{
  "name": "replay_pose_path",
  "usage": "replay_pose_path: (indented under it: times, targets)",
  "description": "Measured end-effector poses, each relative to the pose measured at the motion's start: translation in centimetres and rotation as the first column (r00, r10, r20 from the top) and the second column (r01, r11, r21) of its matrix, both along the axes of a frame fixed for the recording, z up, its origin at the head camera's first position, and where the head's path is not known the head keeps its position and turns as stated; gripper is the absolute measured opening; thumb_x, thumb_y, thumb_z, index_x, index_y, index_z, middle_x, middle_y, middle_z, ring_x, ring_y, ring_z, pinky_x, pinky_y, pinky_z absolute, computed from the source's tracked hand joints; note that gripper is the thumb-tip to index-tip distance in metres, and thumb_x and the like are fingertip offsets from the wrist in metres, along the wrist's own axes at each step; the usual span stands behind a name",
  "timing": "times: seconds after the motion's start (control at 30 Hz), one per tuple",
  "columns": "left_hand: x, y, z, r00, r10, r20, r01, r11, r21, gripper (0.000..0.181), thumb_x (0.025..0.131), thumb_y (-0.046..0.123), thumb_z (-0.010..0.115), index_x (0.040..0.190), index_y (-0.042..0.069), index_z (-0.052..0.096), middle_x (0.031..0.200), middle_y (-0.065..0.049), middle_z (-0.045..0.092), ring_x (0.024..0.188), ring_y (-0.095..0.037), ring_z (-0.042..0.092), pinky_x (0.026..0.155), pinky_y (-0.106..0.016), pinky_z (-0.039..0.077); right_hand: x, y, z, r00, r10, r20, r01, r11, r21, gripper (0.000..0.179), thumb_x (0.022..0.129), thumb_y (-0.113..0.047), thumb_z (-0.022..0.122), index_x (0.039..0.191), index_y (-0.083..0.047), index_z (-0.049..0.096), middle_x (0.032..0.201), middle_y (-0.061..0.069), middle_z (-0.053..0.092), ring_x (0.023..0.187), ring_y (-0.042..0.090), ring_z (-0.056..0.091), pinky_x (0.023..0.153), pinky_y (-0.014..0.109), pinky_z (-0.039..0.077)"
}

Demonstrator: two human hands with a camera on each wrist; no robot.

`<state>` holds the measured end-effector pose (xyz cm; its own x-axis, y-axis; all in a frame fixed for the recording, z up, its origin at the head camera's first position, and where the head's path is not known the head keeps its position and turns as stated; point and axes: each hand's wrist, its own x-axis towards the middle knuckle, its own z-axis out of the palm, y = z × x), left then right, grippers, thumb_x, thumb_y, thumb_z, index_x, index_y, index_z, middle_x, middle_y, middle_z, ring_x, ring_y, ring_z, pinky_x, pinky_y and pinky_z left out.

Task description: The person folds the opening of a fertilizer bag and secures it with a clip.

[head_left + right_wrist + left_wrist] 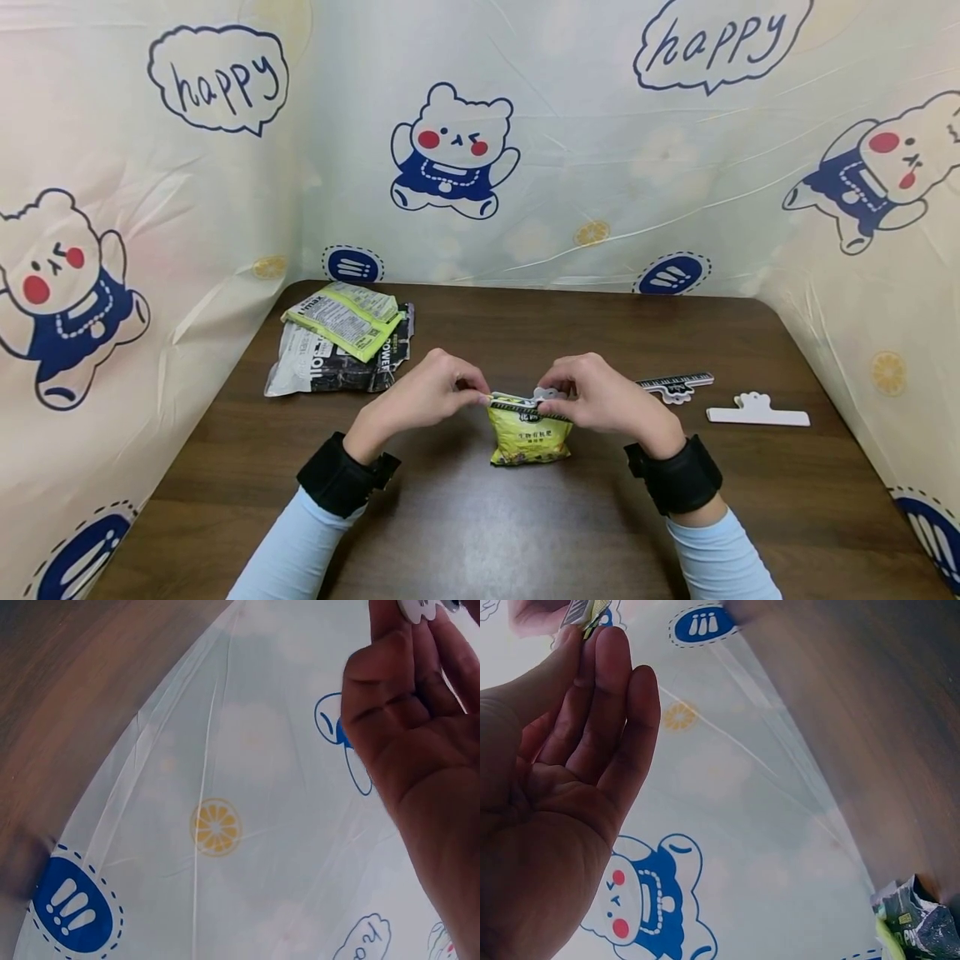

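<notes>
A small yellow printed bag (531, 443) stands at the middle of the table, slightly tilted. Along its top edge lies a bag clip (513, 406) with a black-and-white patterned bar and a scalloped grip. My left hand (429, 393) pinches the bag's top left corner between thumb and fingertips, right at the clip's end. From the other side, my right hand (597, 395) grips the clip near its scalloped tab, hiding its right part. In the right wrist view, the white edge of the clip (418, 610) shows between the fingers.
At the back left, a green-and-white packet (348, 317) lies on a black-and-white bag (300, 367). To the right rest a black patterned clip (678, 383) and a white clip (757, 413). Printed curtains (570, 167) enclose the brown table (480, 533) at the back and sides.
</notes>
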<state>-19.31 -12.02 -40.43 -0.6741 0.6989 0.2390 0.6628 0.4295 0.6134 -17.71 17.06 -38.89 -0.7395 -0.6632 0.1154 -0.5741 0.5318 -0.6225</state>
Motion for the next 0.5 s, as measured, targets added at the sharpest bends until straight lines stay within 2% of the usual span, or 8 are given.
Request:
replay_pose_path:
  times: [0.2,0.3,0.4,0.5]
  targets:
    - [-0.01,0.05,-0.14,1.000,0.006,0.009,-0.006,1.000,-0.002,0.008,0.095,0.012,0.078,0.090,0.018,0.080,0.082,0.006,0.078,0.067,-0.006,0.062,0.059,-0.029,0.052,-0.01,0.01,-0.08,0.997,-0.009,0.079,0.006,0.999,0.045,0.023,0.090,-0.022,0.084,0.108,-0.013,0.072,0.091,0.000,0.070,0.078,0.018,0.060,0.069,0.039,0.057]
    - [-0.02,0.07,-0.15,1.000,0.009,0.002,-0.009,1.000,-0.001,0.008,0.094,0.011,0.078,0.090,0.017,0.080,0.082,0.006,0.077,0.067,-0.006,0.062,0.060,-0.030,0.053,0.05,-0.02,-0.30,0.993,-0.005,0.118,-0.003,0.998,0.070,0.034,0.086,-0.018,0.086,0.114,-0.013,0.067,0.099,0.001,0.072,0.087,0.020,0.063,0.080,0.047,0.059]
    - [-0.01,0.10,-0.13,1.000,0.014,0.005,-0.014,1.000,-0.007,0.008,0.095,0.011,0.078,0.090,0.017,0.080,0.082,0.006,0.077,0.068,-0.007,0.062,0.060,-0.031,0.053,0.08,-0.04,-0.57,0.989,-0.001,0.147,-0.011,0.997,0.080,0.044,0.084,-0.011,0.087,0.120,-0.013,0.062,0.112,0.005,0.073,0.102,0.023,0.065,0.096,0.055,0.056]
    - [0.03,0.16,-0.07,1.000,0.020,0.017,-0.020,1.000,-0.013,0.008,0.095,0.012,0.077,0.091,0.017,0.079,0.083,0.006,0.077,0.069,-0.007,0.062,0.061,-0.032,0.054,0.10,-0.04,-0.74,0.987,-0.004,0.162,-0.010,0.996,0.087,0.049,0.083,-0.005,0.086,0.123,-0.013,0.060,0.120,0.008,0.073,0.111,0.025,0.065,0.102,0.059,0.053]
